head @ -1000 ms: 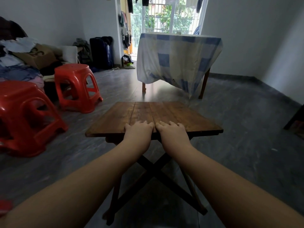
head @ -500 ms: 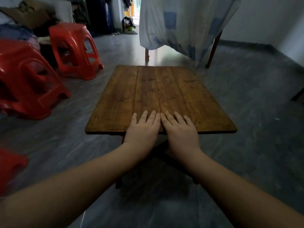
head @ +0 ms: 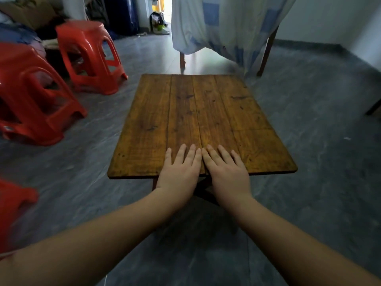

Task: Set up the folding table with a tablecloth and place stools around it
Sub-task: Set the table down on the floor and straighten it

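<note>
Change: view is closer; both hands remain flat on the table.
Stools [head: 35, 93]: three red, far left of left hand.
Left hand [head: 179, 172]: open, palm down, gripping nothing.
Table [head: 206, 112]: bare top beneath both hands.
Right hand [head: 226, 172]: open, flat, touching left hand.
Tablecloth [head: 224, 23]: beyond hands, draped on another table.

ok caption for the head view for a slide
Both hands, left hand and right hand, flat on the bare folding table, red stools waiting alongside.

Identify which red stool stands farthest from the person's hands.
The red stool at the back, beside the clutter pile. The big stool at left and the one cut off at the lower left edge are nearer.
</note>
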`<state>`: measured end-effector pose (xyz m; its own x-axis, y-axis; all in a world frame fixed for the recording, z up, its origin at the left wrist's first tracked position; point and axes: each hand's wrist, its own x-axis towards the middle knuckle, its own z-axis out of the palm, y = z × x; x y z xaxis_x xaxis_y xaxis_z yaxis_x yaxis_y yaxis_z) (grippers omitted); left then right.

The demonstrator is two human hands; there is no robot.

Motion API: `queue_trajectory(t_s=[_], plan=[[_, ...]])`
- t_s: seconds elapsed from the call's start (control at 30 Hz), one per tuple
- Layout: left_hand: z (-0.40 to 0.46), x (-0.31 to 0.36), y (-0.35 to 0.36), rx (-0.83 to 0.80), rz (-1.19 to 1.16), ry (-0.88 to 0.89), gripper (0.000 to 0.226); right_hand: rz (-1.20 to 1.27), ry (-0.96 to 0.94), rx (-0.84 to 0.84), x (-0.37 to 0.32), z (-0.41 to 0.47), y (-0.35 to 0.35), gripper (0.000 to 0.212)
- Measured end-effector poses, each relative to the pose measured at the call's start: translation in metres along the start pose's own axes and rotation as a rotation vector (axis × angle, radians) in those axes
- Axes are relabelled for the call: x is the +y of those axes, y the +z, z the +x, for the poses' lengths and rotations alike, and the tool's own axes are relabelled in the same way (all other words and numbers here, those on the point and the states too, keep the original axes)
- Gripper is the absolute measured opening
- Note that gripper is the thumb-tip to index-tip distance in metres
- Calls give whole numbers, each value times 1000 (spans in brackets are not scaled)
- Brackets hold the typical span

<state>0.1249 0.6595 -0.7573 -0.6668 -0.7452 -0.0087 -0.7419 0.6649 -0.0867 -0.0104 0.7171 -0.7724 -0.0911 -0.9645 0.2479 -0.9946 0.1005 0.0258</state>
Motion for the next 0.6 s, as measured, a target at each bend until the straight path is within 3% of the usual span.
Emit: queue_trajectory(t_s=[0.33,0.6], plan=[[-3,7,12,48,-8,1,76,22,7,64,1,-8,8,67],[-5,16,13,12,-58,-22,95,15,15,-14,3,-12,8,70]])
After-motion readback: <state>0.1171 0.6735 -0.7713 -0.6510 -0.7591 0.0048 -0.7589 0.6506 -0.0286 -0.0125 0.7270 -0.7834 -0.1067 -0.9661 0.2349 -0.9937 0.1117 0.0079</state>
